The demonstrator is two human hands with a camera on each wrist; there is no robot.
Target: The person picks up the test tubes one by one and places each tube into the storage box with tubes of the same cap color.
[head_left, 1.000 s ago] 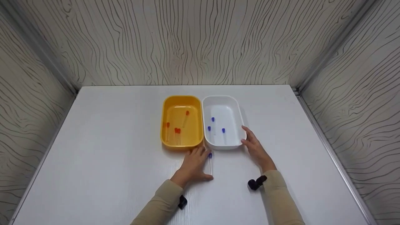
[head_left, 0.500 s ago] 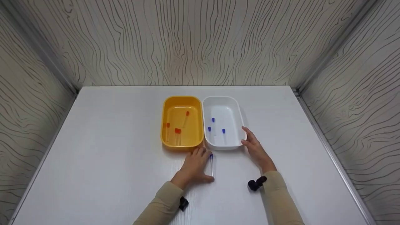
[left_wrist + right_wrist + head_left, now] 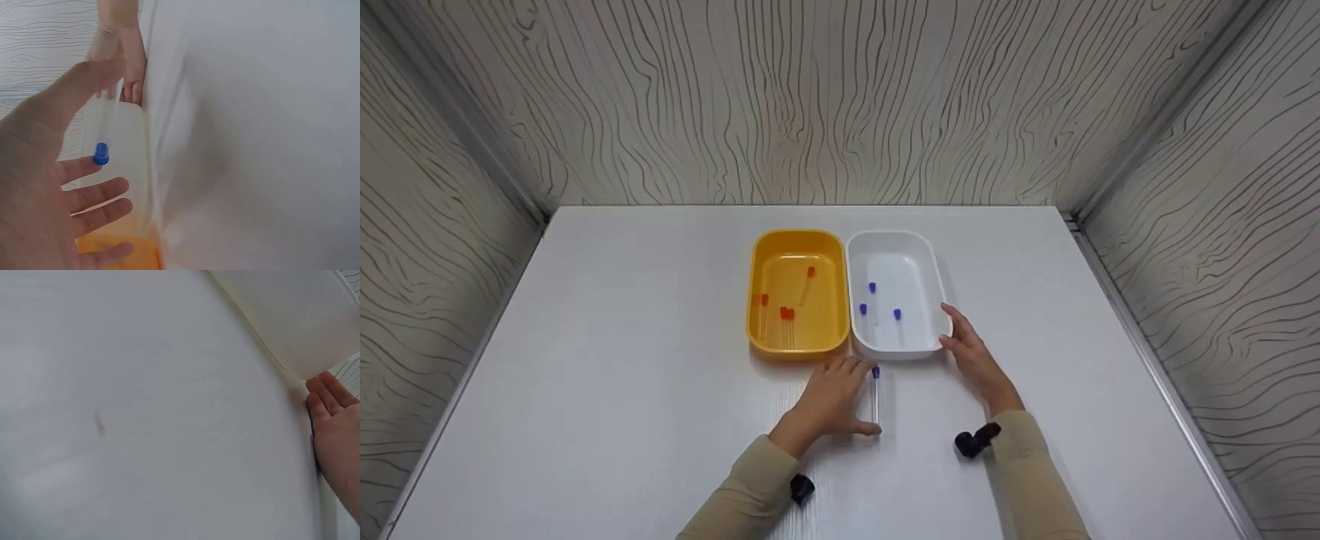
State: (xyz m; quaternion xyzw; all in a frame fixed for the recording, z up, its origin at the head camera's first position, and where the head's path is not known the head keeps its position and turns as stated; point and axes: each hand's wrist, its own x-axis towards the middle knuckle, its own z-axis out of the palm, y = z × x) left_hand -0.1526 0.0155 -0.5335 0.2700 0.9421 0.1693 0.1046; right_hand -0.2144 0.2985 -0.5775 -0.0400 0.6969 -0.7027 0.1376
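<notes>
My left hand [image 3: 832, 397] pinches a clear test tube with a blue cap [image 3: 876, 373] by its two ends. In the left wrist view the index fingertip meets the blue cap [image 3: 101, 153] and the thumb [image 3: 104, 73] is at the tube's other end, the remaining fingers spread. My right hand [image 3: 979, 364] rests its fairly straight fingers against the right side of the white tray [image 3: 900, 354], near its front corner. Inside that tray lie 3 blue-capped tubes. In the right wrist view the fingertips [image 3: 315, 385] are right at the tray's lower corner.
A yellow tray [image 3: 799, 350] stands left against the white one, with several red-capped tubes [image 3: 811, 272] in it. Both trays stand on a white table [image 3: 622, 337] bounded by wood-patterned panels [image 3: 810, 97]. A black wrist device [image 3: 976, 441] is at each sleeve.
My left hand has shifted slightly right with the blue-capped tube, which has moved the same way in front of the white tray. My right hand and both trays stay in place.
</notes>
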